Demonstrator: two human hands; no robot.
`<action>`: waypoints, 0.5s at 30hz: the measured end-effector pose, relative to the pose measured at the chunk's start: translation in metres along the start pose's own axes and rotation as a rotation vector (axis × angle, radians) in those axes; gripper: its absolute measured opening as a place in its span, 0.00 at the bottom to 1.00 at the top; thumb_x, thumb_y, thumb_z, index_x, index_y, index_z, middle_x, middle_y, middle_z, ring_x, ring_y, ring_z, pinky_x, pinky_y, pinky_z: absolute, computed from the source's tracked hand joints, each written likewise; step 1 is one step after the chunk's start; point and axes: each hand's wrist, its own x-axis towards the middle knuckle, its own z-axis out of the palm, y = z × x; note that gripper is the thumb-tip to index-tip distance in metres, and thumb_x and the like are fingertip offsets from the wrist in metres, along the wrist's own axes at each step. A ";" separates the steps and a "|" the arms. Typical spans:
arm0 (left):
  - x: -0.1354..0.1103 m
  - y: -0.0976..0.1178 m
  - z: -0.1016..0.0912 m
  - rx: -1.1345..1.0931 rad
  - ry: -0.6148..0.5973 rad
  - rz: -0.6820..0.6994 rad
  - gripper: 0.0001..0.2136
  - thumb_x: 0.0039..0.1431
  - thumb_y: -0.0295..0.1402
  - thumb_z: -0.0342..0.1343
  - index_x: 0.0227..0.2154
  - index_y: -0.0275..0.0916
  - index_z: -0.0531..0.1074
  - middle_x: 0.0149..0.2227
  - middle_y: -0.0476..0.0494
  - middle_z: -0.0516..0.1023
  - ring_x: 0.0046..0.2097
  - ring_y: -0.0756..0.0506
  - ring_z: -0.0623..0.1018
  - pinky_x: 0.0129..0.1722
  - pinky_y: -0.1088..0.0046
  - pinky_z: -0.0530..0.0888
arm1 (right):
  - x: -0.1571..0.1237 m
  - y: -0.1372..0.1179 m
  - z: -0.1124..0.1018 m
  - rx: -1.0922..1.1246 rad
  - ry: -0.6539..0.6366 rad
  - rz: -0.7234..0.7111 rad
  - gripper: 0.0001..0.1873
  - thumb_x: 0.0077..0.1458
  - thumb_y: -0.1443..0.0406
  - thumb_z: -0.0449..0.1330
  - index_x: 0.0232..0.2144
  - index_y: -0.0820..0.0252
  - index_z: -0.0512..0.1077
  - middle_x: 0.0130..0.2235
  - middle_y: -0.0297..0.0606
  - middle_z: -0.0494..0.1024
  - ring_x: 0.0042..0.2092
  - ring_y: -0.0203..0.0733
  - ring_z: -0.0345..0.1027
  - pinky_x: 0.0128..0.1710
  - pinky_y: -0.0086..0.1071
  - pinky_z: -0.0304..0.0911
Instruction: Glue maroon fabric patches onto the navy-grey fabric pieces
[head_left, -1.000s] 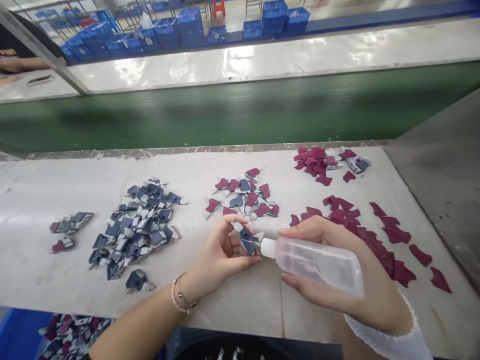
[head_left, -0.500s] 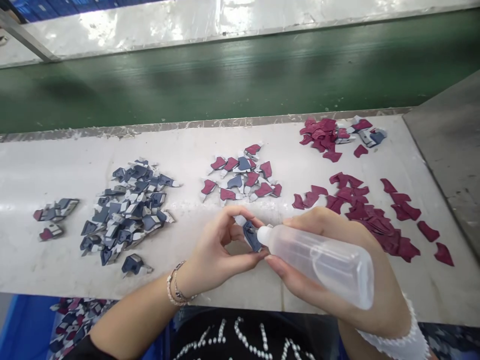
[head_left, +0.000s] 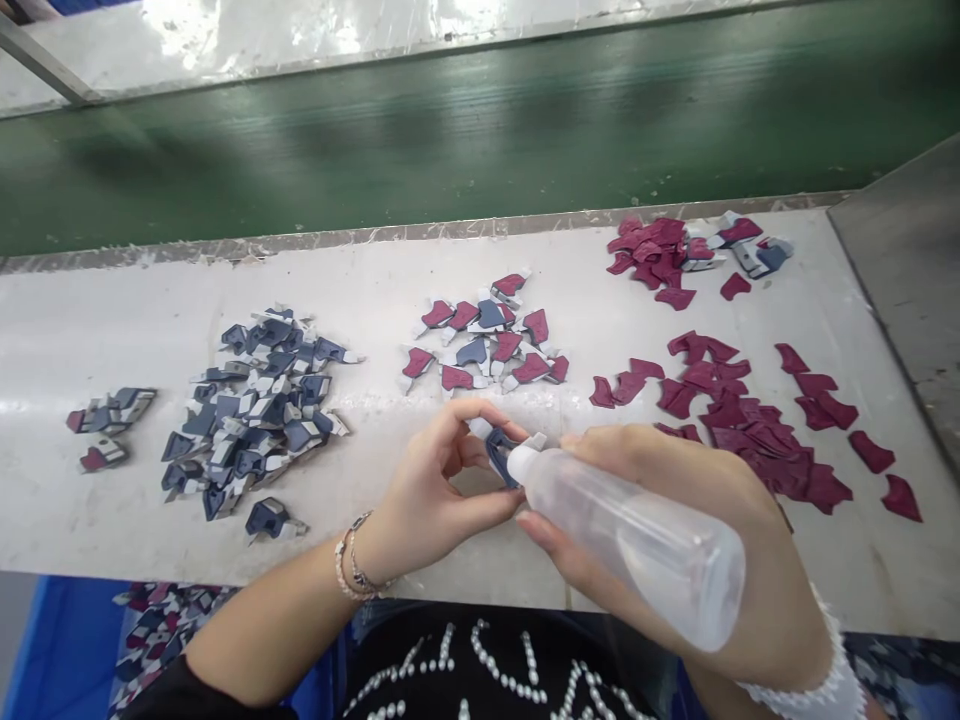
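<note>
Left hand [head_left: 439, 482] at lower middle, fingers curled into a tight pinch on a small navy-and-white cut piece [head_left: 499, 452], which sits between the two hands over the white work table [head_left: 90, 520]. Most of that piece hidden behind fingertips and nozzle, so its exact shape and long axis are hard to make out; looks roughly upright, tilted a bit. Right hand [head_left: 701, 485] clenched around a translucent plastic squeeze bottle [head_left: 637, 540], long axis slanting from lower right to upper left, white nozzle [head_left: 522, 463] aimed at the piece. Actual contact at the tip? Can't tell from here.

Mixed maroon-and-navy pieces [head_left: 480, 340] just above the hands, navy pile [head_left: 255, 420] off to the left past a strip of open table, maroon pieces [head_left: 739, 420] right beside the right hand. Green conveyor belt [head_left: 450, 130] along the top — blue crate [head_left: 67, 640] cut off at lower left.
</note>
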 end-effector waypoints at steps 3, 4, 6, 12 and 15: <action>0.000 0.000 -0.001 0.007 0.000 -0.004 0.22 0.52 0.23 0.65 0.48 0.44 0.66 0.44 0.46 0.75 0.34 0.54 0.75 0.39 0.78 0.77 | -0.001 0.000 0.000 -0.008 0.029 0.025 0.10 0.56 0.63 0.65 0.31 0.55 0.64 0.28 0.27 0.74 0.25 0.30 0.69 0.24 0.27 0.64; 0.000 0.000 -0.001 0.011 0.001 -0.007 0.22 0.52 0.23 0.65 0.48 0.44 0.66 0.44 0.46 0.75 0.34 0.53 0.75 0.39 0.78 0.77 | -0.001 0.000 0.001 -0.017 0.035 0.029 0.10 0.56 0.63 0.65 0.31 0.55 0.65 0.28 0.27 0.74 0.25 0.30 0.70 0.25 0.27 0.65; 0.000 0.001 -0.001 0.016 0.008 -0.011 0.22 0.52 0.23 0.66 0.47 0.44 0.66 0.44 0.47 0.75 0.34 0.54 0.75 0.38 0.78 0.77 | -0.002 0.000 0.001 -0.036 0.031 0.020 0.10 0.55 0.63 0.66 0.32 0.55 0.66 0.29 0.28 0.75 0.26 0.32 0.71 0.25 0.28 0.65; -0.001 0.000 0.000 0.003 0.006 -0.010 0.23 0.50 0.23 0.67 0.47 0.44 0.66 0.44 0.47 0.76 0.33 0.54 0.74 0.37 0.79 0.77 | -0.002 0.001 0.002 -0.032 0.022 0.003 0.12 0.54 0.63 0.66 0.30 0.55 0.64 0.30 0.28 0.76 0.26 0.32 0.72 0.24 0.28 0.66; -0.002 0.000 -0.001 0.010 0.015 -0.013 0.23 0.50 0.23 0.67 0.47 0.44 0.67 0.44 0.46 0.75 0.36 0.52 0.76 0.38 0.77 0.77 | -0.003 0.001 0.001 -0.031 0.009 0.005 0.13 0.54 0.63 0.66 0.29 0.54 0.63 0.29 0.28 0.75 0.25 0.32 0.71 0.24 0.28 0.66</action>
